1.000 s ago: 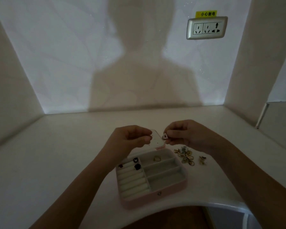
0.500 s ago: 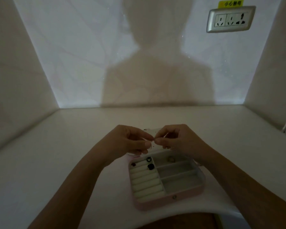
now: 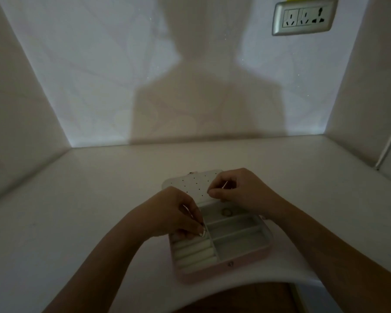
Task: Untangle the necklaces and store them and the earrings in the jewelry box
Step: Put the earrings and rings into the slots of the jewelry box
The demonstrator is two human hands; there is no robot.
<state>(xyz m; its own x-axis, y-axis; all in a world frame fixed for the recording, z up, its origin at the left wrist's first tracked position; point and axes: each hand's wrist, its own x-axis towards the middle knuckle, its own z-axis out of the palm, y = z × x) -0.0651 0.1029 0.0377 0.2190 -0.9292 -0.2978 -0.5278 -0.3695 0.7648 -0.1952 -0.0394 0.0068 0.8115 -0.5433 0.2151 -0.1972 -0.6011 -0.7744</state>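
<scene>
The pink jewelry box (image 3: 246,259) lies open near the table's front edge. Its perforated lid panel (image 3: 187,185) lies flat behind it. A ring (image 3: 226,212) sits in the top right compartment. My left hand (image 3: 172,213) hovers over the box's ring rolls (image 3: 194,250), thumb and fingertips pinched together on something tiny that I cannot make out. My right hand (image 3: 242,192) is above the lid's right end and pinches a small earring (image 3: 225,184) whose thin post sticks up. The necklaces and other loose jewelry are out of sight.
The white table (image 3: 77,211) sits in an alcove with walls close on the left, back and right. A wall socket (image 3: 303,18) is high on the back wall. The table's front edge (image 3: 280,280) curves inward just below the box.
My hands have parted. The left one dropped from in front of the lid down to the ring rolls, and the right one stayed up over the lid with the earring.
</scene>
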